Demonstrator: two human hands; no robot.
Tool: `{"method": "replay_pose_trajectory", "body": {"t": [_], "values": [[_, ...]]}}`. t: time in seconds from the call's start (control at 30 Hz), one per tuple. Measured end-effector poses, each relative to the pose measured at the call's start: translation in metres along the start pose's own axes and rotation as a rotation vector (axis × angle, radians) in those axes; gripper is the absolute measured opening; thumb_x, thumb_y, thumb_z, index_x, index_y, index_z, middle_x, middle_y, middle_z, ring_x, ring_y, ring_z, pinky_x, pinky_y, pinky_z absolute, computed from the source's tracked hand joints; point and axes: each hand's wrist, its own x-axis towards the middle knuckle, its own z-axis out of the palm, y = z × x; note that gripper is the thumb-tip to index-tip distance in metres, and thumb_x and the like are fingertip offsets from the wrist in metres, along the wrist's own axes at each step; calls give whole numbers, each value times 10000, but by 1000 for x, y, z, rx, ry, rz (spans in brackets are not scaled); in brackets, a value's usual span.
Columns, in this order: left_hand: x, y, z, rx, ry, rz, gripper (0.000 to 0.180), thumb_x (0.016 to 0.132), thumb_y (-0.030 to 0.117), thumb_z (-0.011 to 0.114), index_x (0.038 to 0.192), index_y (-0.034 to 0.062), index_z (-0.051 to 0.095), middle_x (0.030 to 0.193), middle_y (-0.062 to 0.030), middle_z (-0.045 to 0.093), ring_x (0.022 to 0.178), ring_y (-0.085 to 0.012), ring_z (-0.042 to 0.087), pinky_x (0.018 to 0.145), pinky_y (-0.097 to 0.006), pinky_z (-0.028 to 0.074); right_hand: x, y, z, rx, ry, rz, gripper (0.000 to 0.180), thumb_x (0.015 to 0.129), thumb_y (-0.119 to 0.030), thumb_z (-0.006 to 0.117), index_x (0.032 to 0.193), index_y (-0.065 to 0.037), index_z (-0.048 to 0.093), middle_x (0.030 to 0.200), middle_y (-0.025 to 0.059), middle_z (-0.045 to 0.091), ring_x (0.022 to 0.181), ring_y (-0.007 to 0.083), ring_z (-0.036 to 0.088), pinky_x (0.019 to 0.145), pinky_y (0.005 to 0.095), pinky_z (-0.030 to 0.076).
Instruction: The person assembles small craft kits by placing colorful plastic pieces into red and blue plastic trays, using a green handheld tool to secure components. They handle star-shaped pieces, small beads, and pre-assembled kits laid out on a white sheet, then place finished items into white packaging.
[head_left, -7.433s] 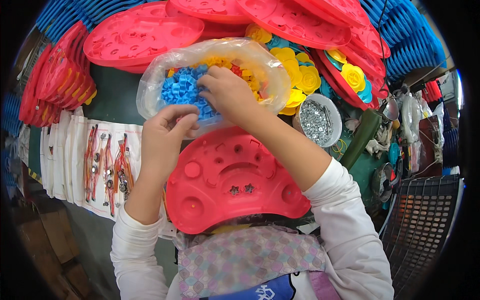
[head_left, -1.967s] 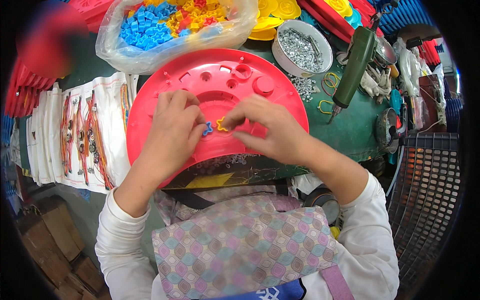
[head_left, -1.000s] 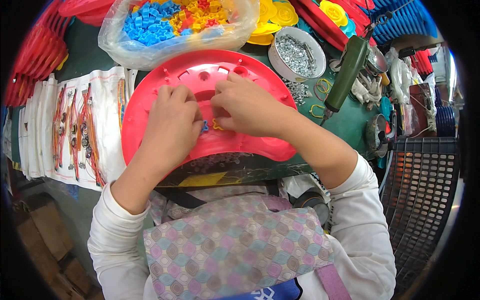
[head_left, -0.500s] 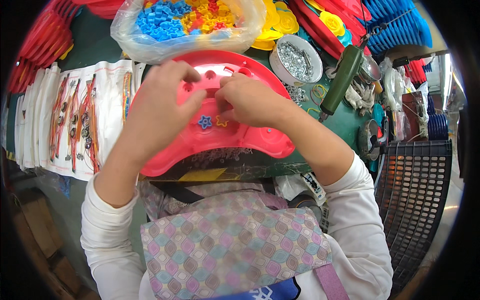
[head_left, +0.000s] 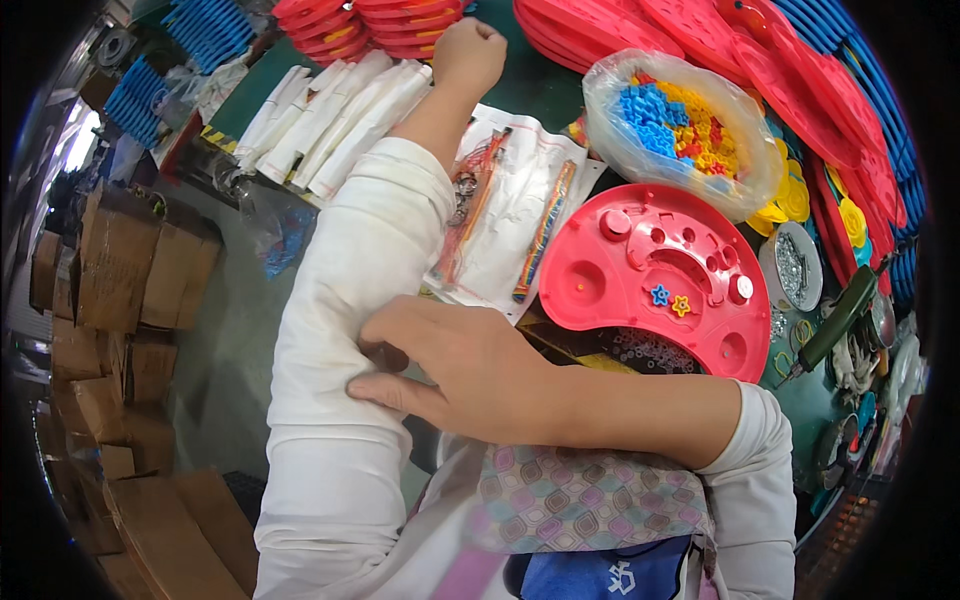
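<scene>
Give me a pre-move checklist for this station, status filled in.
1. Right hand free: not ok, it is at the left sleeve.
2. Left hand at the red panel: not ok, it is away from it, nearest the stacked red panels. Anything inside its curled fingers: cannot tell.
3. Blue star and yellow star side by side in the red panel: ok.
4. Both stars fully seated: cannot tell.
5. Star pieces in the plastic bag: ok, plenty.
6. Green power screwdriver off the red panel: ok.
</scene>
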Motion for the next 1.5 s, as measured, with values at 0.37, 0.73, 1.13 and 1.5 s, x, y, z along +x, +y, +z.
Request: {"method": "replay_pose_trajectory", "body": {"t": [0.37,0.73,1.13,1.5], "values": [[17,-112,-28,-788,186,-553,130,864,138,660,860,17,705,805,-104,696,701,-214,679,667,-360,546,-8,-29,-2,598,-688,17,219,992,-216,629,971,-6,568,888,188,624,833,370,616,748,439,473],[-96,-3,-137,-633,-210,18,192,956,211,689,1029,34,706,934,-72,714,833,-165,677,741,-321,549,-8,73,-100,-373,-132,345,132,925,-171,691,975,-50,677,888,135,703,838,321,695,747,426,542],[-248,-9,-115,435,-292,73,281,821,265,780,890,84,577,831,-85,621,814,-293,663,664,-413,558,85,200,-136,-859,47,56,181,944,-103,598,1077,-68,715,1060,128,711,1035,339,645,882,437,530],[-247,-8,-117,205,-73,163,161,808,99,785,854,68,634,795,-69,601,696,-265,622,582,-368,514,116,174,-155,-1072,-255,66,104,907,-121,689,994,-69,711,1025,78,726,990,264,656,889,388,481]]}}
